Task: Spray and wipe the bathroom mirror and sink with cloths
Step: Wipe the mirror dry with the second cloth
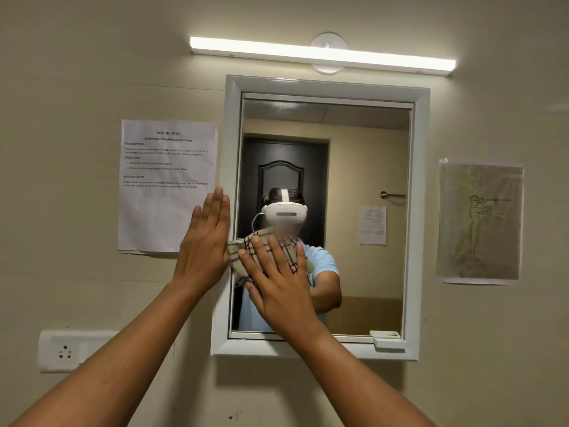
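Note:
A white-framed mirror [354, 167] hangs on the beige wall in front of me. My right hand [278, 282] lies flat with spread fingers on a beige checked cloth [238, 254], pressing it against the lower left of the glass. My left hand [206, 241] rests flat and empty on the wall and the mirror's left frame edge, fingers together and pointing up. The mirror reflects a person wearing a headset, with the cloth in front. Neither the sink nor a spray bottle is in view.
A printed task sheet [166, 186] is taped left of the mirror and a sketch sheet [480, 223] to its right. A tube light [320, 55] is mounted above. A wall socket [64, 351] sits at lower left. A small white box [389, 342] rests on the frame's bottom ledge.

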The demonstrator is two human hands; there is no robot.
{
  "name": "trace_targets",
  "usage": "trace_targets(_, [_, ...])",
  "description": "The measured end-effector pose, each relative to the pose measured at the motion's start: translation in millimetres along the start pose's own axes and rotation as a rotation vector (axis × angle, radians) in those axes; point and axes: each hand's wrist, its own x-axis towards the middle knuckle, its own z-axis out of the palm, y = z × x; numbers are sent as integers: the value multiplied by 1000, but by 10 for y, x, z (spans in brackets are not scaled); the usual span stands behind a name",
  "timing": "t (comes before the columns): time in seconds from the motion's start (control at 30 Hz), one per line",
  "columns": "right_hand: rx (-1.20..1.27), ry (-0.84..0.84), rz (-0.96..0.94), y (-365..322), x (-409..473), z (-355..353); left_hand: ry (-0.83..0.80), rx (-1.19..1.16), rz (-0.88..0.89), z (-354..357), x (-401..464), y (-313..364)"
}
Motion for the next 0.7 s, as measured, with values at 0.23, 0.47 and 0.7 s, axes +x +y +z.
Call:
trace_targets(0.23, [-46,62,155,523,159,-185,41,57,55,65,-21,-29])
trace_targets(0.47, [-76,128,375,1157,109,-360,39,101,46,86,-56,17])
trace_targets(0.7, [-41,188,559,1358,-133,-358,30,75,21,67,-112,70])
